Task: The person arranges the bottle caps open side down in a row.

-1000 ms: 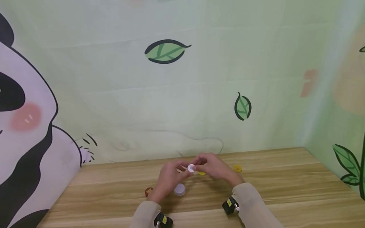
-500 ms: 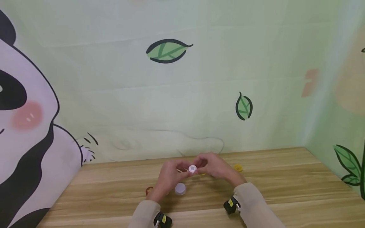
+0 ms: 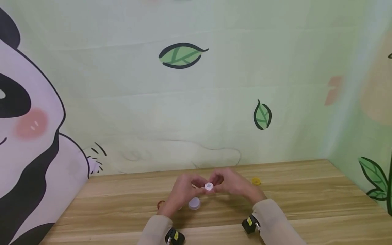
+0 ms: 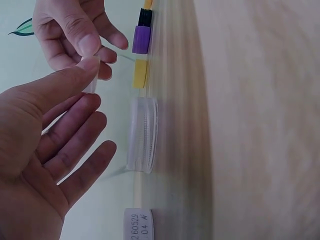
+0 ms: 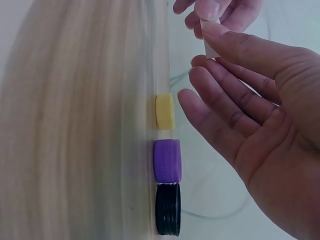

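Between both hands is a small white disc (image 3: pixel 209 186) with a greyish square on its face, held above the table. My left hand (image 3: pixel 185 189) pinches its left edge between thumb and fingertips, the other fingers spread in the left wrist view. From the opposite side my right hand (image 3: pixel 231 183) pinches its right edge with thumb and forefinger. A larger whitish ridged cap (image 4: pixel 142 135) lies on the table below the left hand. Near the right hand stand a yellow cap (image 5: pixel 165 111), a purple cap (image 5: pixel 167 161) and a black cap (image 5: pixel 168 210) in a row.
A wooden table (image 3: pixel 306 197) meets a pale green printed cloth (image 3: pixel 214 112) at the back. A yellow ring-like cap (image 3: pixel 256 181) lies beyond the right wrist. A reddish-brown cap (image 3: pixel 160 205) is partly behind the left wrist. A whitish cap with printed numbers (image 4: pixel 139 225) lies nearby.
Both hands have lowered slightly with the white disc. My right fingertips, which overlapped its face, now sit at its edge. A yellow cap seen behind the right fingers is hidden in the head view.
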`<state>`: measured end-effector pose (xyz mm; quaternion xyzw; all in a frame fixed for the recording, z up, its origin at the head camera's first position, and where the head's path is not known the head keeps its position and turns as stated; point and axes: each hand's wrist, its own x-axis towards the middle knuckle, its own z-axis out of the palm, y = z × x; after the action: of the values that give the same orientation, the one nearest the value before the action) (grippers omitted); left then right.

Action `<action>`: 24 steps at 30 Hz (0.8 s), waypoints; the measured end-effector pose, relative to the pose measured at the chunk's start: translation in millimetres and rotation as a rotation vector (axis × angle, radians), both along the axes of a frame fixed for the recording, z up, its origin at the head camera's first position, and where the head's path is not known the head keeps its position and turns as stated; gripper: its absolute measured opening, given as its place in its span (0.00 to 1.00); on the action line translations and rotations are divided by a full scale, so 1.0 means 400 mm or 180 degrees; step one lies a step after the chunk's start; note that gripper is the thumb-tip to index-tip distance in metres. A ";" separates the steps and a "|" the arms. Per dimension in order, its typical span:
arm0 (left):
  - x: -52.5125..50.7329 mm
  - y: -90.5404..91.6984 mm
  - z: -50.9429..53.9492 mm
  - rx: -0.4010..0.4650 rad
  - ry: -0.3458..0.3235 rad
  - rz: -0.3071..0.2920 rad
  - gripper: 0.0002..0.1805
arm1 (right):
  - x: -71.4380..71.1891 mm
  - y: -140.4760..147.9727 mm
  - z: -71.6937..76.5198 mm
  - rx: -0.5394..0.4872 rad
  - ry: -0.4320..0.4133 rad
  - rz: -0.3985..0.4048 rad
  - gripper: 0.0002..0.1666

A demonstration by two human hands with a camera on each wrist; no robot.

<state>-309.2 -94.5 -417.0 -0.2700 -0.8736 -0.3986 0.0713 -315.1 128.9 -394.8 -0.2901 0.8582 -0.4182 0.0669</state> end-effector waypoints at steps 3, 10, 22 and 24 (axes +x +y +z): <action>0.001 0.000 -0.001 -0.0043 -0.0036 -0.0045 0.09 | 0.001 0.002 -0.004 0.0006 -0.0043 0.0034 0.10; 0.001 0.003 -0.007 -0.0090 -0.0089 -0.0143 0.09 | 0.002 0.004 -0.016 0.0075 -0.0062 0.0038 0.11; 0.003 0.001 -0.011 -0.0296 -0.0282 -0.0222 0.07 | 0.014 -0.006 -0.023 0.0200 -0.0096 0.0107 0.11; 0.004 0.000 -0.011 -0.0295 -0.0284 -0.0241 0.08 | 0.014 -0.008 -0.024 0.0197 -0.0085 0.0123 0.11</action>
<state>-307.7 -94.4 -421.2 -0.2878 -0.8826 -0.3718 0.0045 -309.3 125.7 -404.3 -0.2987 0.8640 -0.3939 0.0954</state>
